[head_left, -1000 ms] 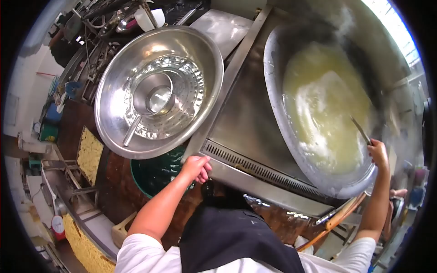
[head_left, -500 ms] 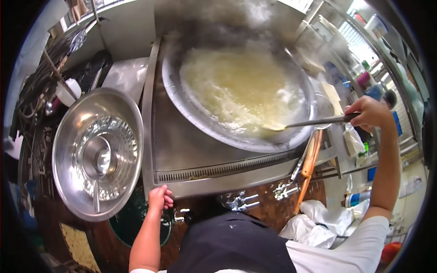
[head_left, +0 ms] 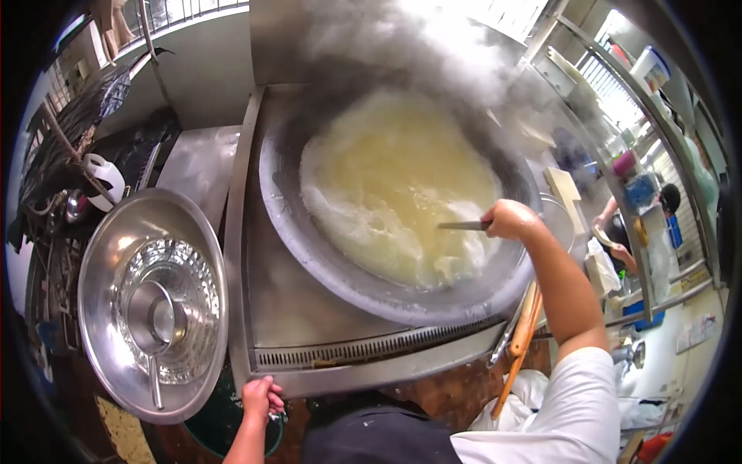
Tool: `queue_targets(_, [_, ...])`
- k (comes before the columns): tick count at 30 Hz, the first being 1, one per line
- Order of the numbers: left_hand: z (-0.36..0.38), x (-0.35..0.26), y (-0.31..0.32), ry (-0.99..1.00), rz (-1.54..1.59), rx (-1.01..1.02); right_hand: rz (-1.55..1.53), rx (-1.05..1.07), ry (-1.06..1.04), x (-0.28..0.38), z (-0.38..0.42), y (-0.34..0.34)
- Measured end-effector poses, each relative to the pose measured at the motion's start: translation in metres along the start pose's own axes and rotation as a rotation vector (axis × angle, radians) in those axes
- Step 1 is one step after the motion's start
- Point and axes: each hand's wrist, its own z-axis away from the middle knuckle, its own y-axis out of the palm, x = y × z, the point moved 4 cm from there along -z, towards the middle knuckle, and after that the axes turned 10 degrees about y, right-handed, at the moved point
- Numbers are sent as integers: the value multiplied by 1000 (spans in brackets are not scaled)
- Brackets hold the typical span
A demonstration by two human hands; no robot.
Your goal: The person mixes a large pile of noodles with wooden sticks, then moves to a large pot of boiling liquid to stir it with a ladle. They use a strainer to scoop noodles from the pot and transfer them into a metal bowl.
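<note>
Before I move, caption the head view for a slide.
Right hand holding a slim grey tool over steaming pale yellow liquid in a wide, round grey metal pan.

Has a barred window (head_left: 189,14) at upper left, bright with daylight, over a plain grey wall (head_left: 205,69) and a flat metal counter (head_left: 197,164). Shows a slatted window (head_left: 614,93) glaring white at upper right, beyond metal shelving (head_left: 635,66) slanting down that side. Includes a reddish-brown floor (head_left: 413,393) at the bottom, darker in patches.
</note>
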Motion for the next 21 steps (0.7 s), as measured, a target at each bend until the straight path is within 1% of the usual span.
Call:
queue_targets(1, [-2, 2, -1, -5, 3, -4, 4, 3, -5, 10, -21, -2])
queue_targets(3, [-1, 5, -3, -32, 28, -25, 93, -62, -10, 29, -71, -10])
queue_targets(5, [1, 4, -1, -31, 25, -49, 117, -27, 58, 53, -106, -30])
queue_targets(6, [2, 3, -2, -44, 23, -58, 106, -20, 55, 54, -122, -27])
queue_targets(8, [1, 7, -4, -33, -18, -83, -109, -189, 142, 57, -156, -20])
queue_targets(9, [1, 7, -6, -28, -15, -87, -158, -242, 122, 62, -166, -5])
queue_targets(10, [0, 9, -7, -32, -8, -89, -203, -236, 177, 67, -173, 12])
queue_targets(11, [-1, 12, -6, -33, 5, -91, -259, -285, 163, 72, -179, 34])
queue_targets(13, [-1, 13, -6, -34, 5, -100, -321, -304, 176, 82, -168, 60])
queue_targets(16, [-2, 7, -6, -22, -8, -69, -377, -280, 192, 83, -137, 62])
queue_targets(18, [-2, 6, -6, -12, 6, -46, -291, -253, 99, 72, -114, 48])
queue_targets(19, [-2, 6, -5, -6, 11, -38, -290, -264, 114, 62, -94, 37])
queue_targets(21, [-6, 7, -5, 11, 2, -14, -311, -185, 54, 47, -47, 11])
